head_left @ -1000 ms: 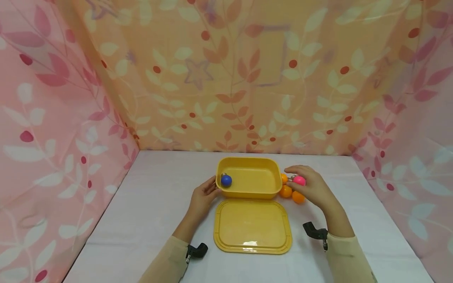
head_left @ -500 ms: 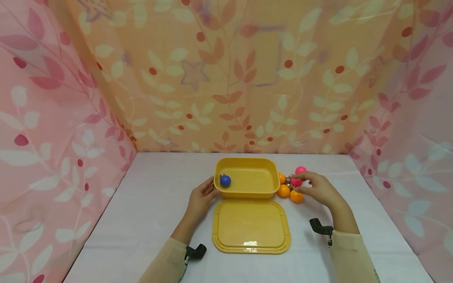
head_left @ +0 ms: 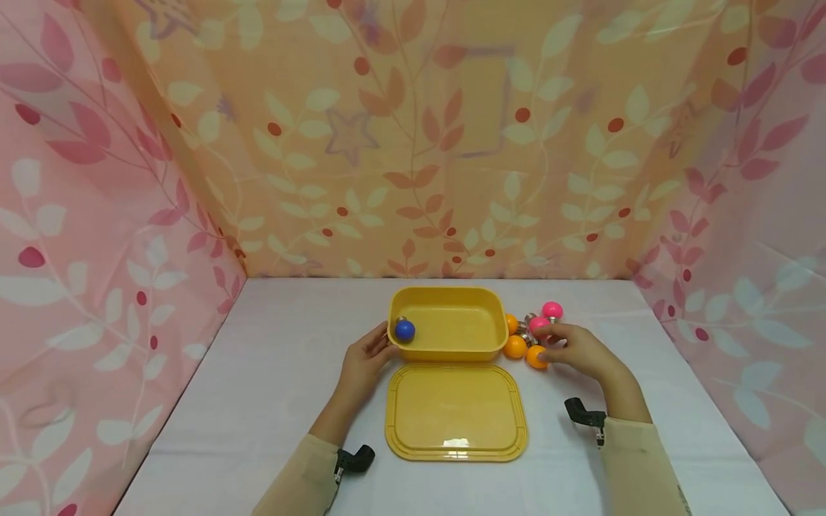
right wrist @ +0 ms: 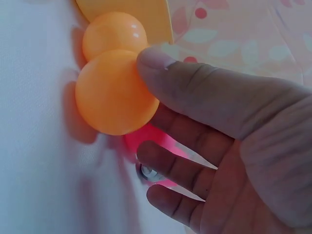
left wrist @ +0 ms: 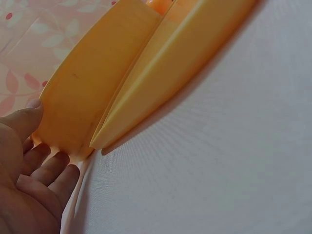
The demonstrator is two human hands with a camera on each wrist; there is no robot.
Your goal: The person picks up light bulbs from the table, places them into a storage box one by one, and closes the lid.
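- Box (head_left: 445, 355) is held by left hand (head_left: 364, 358).
- Picking seems in progress: orange ball (head_left: 534, 358) is reached by right hand (head_left: 584, 352); pinch cannot be told.
- Firm pinch seems needed.

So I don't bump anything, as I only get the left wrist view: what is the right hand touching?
Observer: The thumb of the right hand is on an orange bulb.

Operator: I see only the yellow box's outer wall. Is anything inside?

Observer: Yes, a blue bulb sits in the yellow box, at the end by the left hand.

Operator: Any colours besides orange outside it?

Observer: Pink: the head view shows two pink bulbs beyond the box's right end.
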